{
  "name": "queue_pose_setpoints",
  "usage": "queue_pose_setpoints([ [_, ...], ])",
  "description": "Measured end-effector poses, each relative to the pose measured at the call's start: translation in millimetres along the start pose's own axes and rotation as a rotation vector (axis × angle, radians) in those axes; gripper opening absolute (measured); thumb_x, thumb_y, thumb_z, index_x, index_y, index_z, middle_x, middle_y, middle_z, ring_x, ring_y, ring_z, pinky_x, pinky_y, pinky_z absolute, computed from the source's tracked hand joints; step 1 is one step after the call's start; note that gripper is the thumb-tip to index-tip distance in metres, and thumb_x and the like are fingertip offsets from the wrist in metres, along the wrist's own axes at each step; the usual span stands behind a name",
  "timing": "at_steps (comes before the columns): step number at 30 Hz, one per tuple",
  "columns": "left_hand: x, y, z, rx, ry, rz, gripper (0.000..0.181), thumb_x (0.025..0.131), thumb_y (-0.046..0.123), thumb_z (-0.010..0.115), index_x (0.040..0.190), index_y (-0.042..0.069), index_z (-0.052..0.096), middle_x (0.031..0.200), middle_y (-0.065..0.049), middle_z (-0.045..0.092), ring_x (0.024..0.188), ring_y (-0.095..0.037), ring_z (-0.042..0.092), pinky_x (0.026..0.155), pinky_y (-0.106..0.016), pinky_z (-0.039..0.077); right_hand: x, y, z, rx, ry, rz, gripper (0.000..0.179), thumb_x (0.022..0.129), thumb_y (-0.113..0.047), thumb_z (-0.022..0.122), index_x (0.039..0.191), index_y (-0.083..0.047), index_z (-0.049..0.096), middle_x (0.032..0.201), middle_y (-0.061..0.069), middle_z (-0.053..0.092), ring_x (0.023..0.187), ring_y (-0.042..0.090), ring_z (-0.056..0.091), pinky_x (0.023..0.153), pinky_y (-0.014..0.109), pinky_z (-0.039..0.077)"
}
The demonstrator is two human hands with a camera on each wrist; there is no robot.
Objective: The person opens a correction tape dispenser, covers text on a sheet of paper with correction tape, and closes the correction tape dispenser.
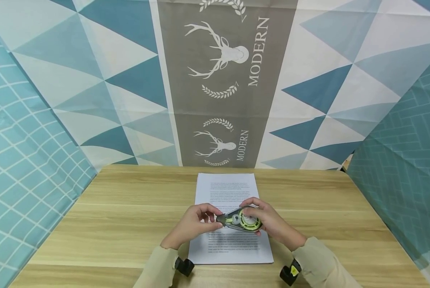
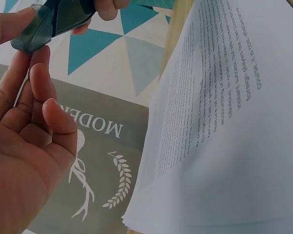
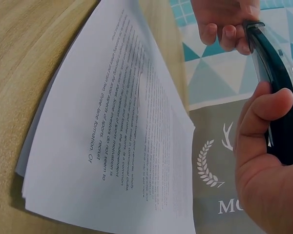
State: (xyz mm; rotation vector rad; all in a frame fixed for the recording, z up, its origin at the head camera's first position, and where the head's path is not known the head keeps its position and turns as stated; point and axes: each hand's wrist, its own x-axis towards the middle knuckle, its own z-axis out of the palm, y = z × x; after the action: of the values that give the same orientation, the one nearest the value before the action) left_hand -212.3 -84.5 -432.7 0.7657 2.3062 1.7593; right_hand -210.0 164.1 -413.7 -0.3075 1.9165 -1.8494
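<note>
A correction tape dispenser point(image 1: 236, 219), dark with a clear window and yellow-green gear, is held between both hands above the paper. My right hand point(image 1: 274, 224) grips its wide rounded body, fingers curled around the edges. At the narrow end, my left hand point(image 1: 193, 224) pinches the translucent cap point(image 2: 33, 36) between thumb and fingertips. The cap sits over the tip, so the tip itself cannot be made out. Beneath lies a stack of printed paper point(image 1: 233, 246). On its text, the right wrist view shows a small whitish strip point(image 3: 142, 90).
The stack rests on a wood-grain table point(image 1: 128, 216), toward its middle. A patterned cloth point(image 1: 222, 100) with deer heads hangs behind the table's back edge. Tiled-pattern cloths hang at the left and right sides. Each wrist wears a dark camera band.
</note>
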Motion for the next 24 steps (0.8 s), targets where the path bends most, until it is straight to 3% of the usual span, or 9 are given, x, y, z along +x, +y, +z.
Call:
queue_pose_setpoints([
  [6, 0.9, 0.2, 2.8, -0.006, 0.037, 0.006, 0.026, 0.076, 0.014, 0.076, 0.098, 0.003, 0.068, 0.083, -0.014, 0.063, 0.07, -0.004, 0.051, 0.06, -0.018, 0.042, -0.5, -2.1, 1.8, -0.013, 0.045, 0.001, 0.036, 0.093, -0.024, 0.054, 0.119, 0.0, 0.046, 0.094, 0.003, 0.057, 0.065, 0.01, 0.054, 0.044, 0.021, 0.038],
  [15, 1.5, -2.6, 3.4, 0.004, 0.049, 0.004, 0.024, 0.076, 0.014, 0.076, 0.096, 0.005, 0.068, 0.079, -0.007, 0.062, 0.068, -0.003, 0.05, 0.059, -0.018, 0.04, -0.3, -3.3, 4.4, -0.056, 0.066, 0.0, 0.04, 0.092, -0.024, 0.055, 0.121, 0.002, 0.045, 0.092, 0.004, 0.056, 0.068, 0.012, 0.053, 0.044, 0.022, 0.038],
  [24, 0.9, -5.3, 3.3, -0.004, 0.069, 0.035, 0.025, 0.076, 0.014, 0.076, 0.097, 0.002, 0.068, 0.08, -0.015, 0.062, 0.069, -0.003, 0.05, 0.06, -0.017, 0.041, 3.1, -3.9, 7.4, -0.043, 0.07, -0.006, 0.04, 0.092, -0.023, 0.054, 0.121, 0.003, 0.044, 0.093, 0.004, 0.057, 0.066, 0.01, 0.054, 0.044, 0.021, 0.038],
])
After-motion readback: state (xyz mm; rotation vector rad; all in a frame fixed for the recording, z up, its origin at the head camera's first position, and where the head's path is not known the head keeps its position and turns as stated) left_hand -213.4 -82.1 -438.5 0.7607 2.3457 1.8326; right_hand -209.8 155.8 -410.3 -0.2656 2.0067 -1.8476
